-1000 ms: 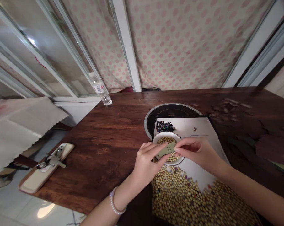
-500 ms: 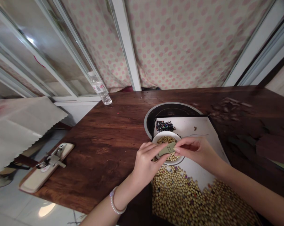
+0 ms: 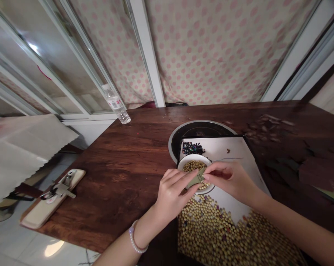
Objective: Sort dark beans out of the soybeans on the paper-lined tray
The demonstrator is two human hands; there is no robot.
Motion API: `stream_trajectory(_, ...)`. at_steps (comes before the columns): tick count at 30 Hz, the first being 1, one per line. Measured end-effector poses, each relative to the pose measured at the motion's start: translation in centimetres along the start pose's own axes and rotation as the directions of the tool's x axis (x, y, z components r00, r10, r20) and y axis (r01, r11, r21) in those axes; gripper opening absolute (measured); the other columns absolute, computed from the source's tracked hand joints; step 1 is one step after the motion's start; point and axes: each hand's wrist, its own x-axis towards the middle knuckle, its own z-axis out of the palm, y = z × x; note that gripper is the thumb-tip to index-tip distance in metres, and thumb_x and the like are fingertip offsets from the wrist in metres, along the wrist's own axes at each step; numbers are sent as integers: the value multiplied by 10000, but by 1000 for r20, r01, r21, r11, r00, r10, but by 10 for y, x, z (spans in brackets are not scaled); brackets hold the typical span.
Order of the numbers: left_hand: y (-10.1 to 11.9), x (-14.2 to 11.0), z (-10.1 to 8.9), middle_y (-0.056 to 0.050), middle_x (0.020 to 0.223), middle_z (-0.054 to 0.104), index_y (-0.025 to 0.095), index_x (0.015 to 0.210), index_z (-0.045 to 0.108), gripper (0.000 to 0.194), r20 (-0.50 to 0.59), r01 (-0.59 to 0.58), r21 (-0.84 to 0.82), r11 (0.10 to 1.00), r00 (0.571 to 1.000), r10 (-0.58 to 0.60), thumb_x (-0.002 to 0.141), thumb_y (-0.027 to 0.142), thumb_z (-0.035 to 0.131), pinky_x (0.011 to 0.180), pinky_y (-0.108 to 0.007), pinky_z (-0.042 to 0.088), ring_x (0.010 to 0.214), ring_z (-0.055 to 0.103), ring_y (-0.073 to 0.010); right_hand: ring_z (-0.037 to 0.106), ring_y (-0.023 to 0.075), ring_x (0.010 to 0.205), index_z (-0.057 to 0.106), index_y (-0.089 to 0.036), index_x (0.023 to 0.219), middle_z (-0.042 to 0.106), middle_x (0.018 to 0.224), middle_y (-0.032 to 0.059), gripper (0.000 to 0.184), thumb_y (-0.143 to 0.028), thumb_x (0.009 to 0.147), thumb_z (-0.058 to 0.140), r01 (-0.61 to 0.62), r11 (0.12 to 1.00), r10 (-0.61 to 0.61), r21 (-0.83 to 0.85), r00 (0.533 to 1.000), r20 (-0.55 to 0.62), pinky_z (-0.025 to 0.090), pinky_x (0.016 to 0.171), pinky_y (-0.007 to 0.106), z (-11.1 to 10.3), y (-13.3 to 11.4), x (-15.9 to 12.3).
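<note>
A pink-dotted curtain (image 3: pixel 211 48) hangs beyond a dark wooden table (image 3: pixel 122 177). Low over the white bowl (image 3: pixel 193 156), a folded olive-green card (image 3: pixel 196 178) lies tilted, its long axis running from lower left to upper right between the two hands. Its upper end points toward the right hand (image 3: pixel 227 179), which pinches it in a narrow grip, while the left hand (image 3: pixel 172 194) closes around its lower end, so each hand is on one end of the card and neither leaves it free. The bowl sits directly beneath the card and holds soybeans (image 3: pixel 194 166) (whether the card touches them cannot be told from this angle). The bowl stands on a white sheet (image 3: pixel 224 146), with a small heap of dark beans (image 3: pixel 193 148) just beyond it and a broad spread of soybeans (image 3: pixel 211 232), flecked with darker ones, on the near side. Past the sheet's far edge lies a round black-lined metal pan (image 3: pixel 200 130). A pearl bracelet (image 3: pixel 133 236) circles the left wrist, and a clear plastic water bottle (image 3: pixel 116 105) lies well away, near the table's far corner.
</note>
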Motion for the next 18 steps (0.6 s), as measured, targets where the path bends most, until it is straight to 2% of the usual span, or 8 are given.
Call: stream_trajectory(18,2,1,0,-19,848,708,184,1070,609,327,-5,-1,-3,1000,1000,1,749,186,673,674,-297,446,725,609,-142,616,113,642,633,-196,712,663,688,1,22,-202,718,612,42,999,-42,13,999,0,521,614,233,1,2,-1)
